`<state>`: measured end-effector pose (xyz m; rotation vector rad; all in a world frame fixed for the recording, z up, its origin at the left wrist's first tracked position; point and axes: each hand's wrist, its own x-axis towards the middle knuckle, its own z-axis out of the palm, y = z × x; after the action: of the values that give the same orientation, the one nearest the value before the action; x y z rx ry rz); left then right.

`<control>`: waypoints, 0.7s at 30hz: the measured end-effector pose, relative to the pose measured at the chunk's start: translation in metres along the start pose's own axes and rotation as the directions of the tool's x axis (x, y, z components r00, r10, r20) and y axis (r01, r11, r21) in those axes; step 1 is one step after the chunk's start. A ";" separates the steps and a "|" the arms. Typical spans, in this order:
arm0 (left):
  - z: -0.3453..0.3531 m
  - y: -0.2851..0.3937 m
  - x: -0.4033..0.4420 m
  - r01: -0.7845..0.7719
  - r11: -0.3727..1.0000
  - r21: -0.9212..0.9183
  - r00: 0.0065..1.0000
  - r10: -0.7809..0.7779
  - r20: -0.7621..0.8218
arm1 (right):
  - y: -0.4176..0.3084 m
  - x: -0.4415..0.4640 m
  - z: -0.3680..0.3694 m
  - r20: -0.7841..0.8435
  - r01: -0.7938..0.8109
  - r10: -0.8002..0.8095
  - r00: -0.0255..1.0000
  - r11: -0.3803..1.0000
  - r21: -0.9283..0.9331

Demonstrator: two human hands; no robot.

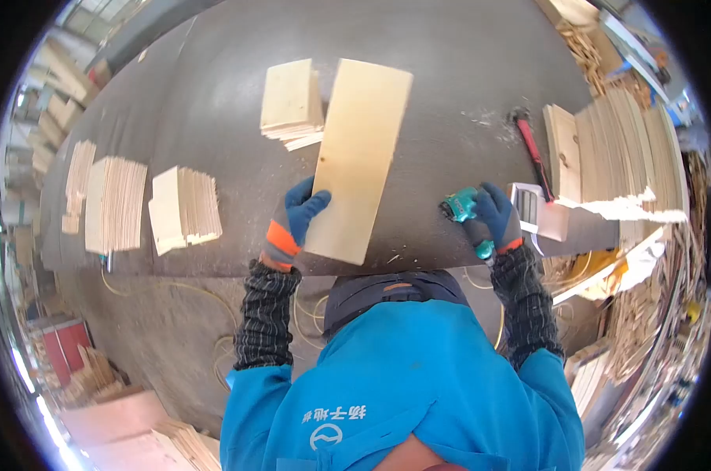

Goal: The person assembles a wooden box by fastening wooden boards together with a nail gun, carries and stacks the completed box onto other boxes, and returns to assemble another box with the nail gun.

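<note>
My left hand (300, 210), in a blue glove with an orange cuff, grips the lower left edge of a long pale wooden board (363, 149). The thumb lies on the board's face and the fingers go beneath it, partly hidden. My right hand (494, 216), gloved in blue, is wrapped round the grip of a teal-and-black handheld power tool (460, 205). The tool's head points left, toward the board but apart from it. Its exact kind is not clear. Behind the board's left edge stands a stack of short wooden pieces (288, 96).
More stacks of wooden pieces (116, 206) (184, 208) line the dark table (237, 47) at left. A red-handled hammer (533, 149) lies at right beside a small open box (526, 206) and a large board stack (606, 149). A yellow hose (175, 290) trails below.
</note>
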<state>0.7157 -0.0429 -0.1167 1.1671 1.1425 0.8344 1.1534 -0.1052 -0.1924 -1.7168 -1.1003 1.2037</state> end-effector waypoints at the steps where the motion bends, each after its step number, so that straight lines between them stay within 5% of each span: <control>1: 0.001 0.000 0.004 0.001 0.999 0.054 0.998 -0.005 0.066 | -0.028 -0.002 0.001 0.052 -0.022 0.009 0.999 0.968 0.250; 4: 0.007 0.000 0.012 0.005 0.972 0.236 0.986 -0.044 0.161 | -0.076 -0.009 0.001 0.085 -0.017 -0.046 0.995 0.782 0.623; 7: 0.027 0.021 0.014 0.049 0.960 0.277 0.959 -0.122 0.255 | -0.098 -0.026 -0.016 0.227 0.071 -0.253 0.940 0.800 0.596; 11: 0.048 0.040 0.025 -0.025 0.932 0.363 0.917 -0.123 0.378 | -0.109 -0.071 -0.030 0.327 -0.132 0.037 0.944 0.953 0.274; 14: 0.059 0.044 0.043 -0.164 0.855 0.492 0.931 -0.031 0.363 | -0.095 -0.085 -0.025 0.187 -0.107 0.033 0.982 0.909 0.402; 16: 0.071 0.061 0.046 -0.406 0.544 0.734 0.907 0.340 0.250 | -0.054 -0.084 -0.024 0.005 -0.029 0.031 1.000 0.847 0.530; 18: 0.063 0.056 0.050 -0.529 0.411 0.742 0.743 0.647 0.171 | -0.031 -0.080 -0.026 -0.112 0.071 0.004 0.994 0.750 0.657; 20: 0.049 0.051 0.044 -0.481 0.462 0.745 0.682 0.731 -0.013 | -0.037 -0.083 -0.021 -0.179 0.090 0.094 0.979 0.588 0.804; 21: 0.039 0.051 0.035 -0.416 0.521 0.745 0.687 0.717 -0.118 | 0.006 -0.075 -0.044 -0.022 0.006 0.020 1.000 0.586 0.811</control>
<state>0.7653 -0.0084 -0.0753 2.1578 1.4898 1.2921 1.1829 -0.1820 -0.1622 -0.9888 -0.3656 1.3807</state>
